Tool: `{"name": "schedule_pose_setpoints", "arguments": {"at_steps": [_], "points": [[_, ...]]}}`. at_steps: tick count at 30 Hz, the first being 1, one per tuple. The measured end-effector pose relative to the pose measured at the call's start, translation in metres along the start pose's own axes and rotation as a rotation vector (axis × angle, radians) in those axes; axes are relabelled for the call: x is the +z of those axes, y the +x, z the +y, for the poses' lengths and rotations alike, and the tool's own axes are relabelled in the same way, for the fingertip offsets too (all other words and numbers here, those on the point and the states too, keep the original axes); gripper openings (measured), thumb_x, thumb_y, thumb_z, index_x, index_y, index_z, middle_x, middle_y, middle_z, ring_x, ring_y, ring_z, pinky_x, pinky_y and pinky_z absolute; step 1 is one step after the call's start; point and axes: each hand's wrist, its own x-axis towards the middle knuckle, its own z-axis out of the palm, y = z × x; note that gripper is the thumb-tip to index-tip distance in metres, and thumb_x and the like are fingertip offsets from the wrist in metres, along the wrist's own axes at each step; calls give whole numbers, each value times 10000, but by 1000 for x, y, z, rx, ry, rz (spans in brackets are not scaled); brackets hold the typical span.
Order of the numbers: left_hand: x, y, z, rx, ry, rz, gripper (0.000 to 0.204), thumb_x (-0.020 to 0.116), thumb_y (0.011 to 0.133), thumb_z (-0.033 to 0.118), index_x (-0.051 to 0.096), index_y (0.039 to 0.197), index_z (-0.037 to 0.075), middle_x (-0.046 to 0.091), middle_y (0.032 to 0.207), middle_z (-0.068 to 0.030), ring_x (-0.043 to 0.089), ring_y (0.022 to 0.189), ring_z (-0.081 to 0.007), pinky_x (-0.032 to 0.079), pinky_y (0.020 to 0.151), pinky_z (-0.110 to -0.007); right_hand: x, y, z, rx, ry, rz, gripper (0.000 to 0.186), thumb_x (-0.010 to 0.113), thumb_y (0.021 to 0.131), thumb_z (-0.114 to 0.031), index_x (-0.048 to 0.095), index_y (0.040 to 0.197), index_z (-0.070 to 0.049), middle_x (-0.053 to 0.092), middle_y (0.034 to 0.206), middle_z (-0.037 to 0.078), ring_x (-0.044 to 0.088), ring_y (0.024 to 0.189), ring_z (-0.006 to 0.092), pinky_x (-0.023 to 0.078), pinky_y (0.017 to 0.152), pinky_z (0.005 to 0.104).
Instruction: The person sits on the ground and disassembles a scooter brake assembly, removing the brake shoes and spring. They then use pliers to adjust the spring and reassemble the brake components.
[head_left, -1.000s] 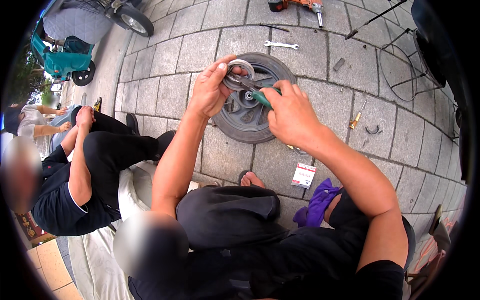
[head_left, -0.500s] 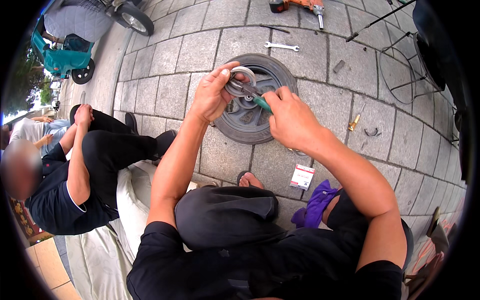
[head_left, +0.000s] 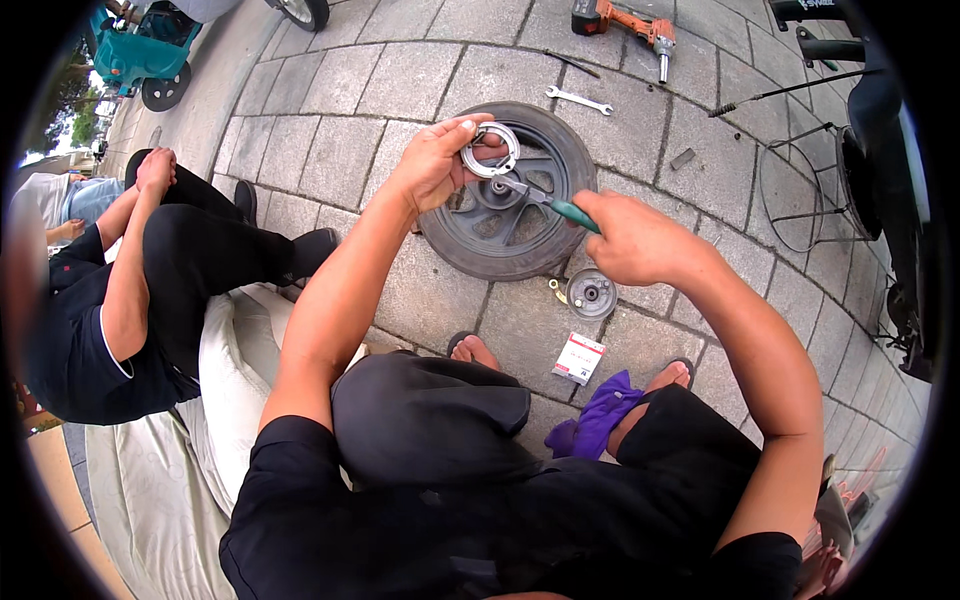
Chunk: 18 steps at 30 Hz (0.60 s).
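My left hand grips a pale metal ring, which looks like a pair of brake shoes, between thumb and fingers. In my right hand is a pair of pliers with green handles, closed in my fist. Its jaws reach toward the ring's lower edge; whether they touch it I cannot tell. Beneath both hands a spoked wheel with a black tyre lies flat on the paving. Near my right wrist, a round metal brake plate with a brass-coloured lever rests on the ground.
Beyond the wheel lie an open-ended spanner, a thin dark rod and an orange cordless impact wrench. A white and red box and a purple cloth are by my feet. Part of a motorbike stands at right; a person sits at left.
The pliers' jaws have come out of the ring's inside and moved right and down with my right hand. The ring now faces more toward me. The brake plate has come into sight.
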Motion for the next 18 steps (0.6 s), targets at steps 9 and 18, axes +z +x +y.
{"name": "schedule_pose_setpoints", "arguments": {"at_steps": [9,18], "points": [[6,-4,-15,-108,-151,-146,481,506,1101,296,526,1442,-43,721,1168,-143,738,1119,-293,626,974,-475,100,-51,127,230,-279,-241,360,568,893,-69,609,1242,14,619,1225,306,661,1126,464,524,999,521],[8,-20,-17,-114,-73,-206,592,514,940,-11,451,1525,-76,664,1279,-206,687,1243,-352,601,1027,-485,120,-42,179,223,-70,-266,271,597,856,-73,666,1115,-33,714,1067,266,682,1100,438,531,927,511]]}}
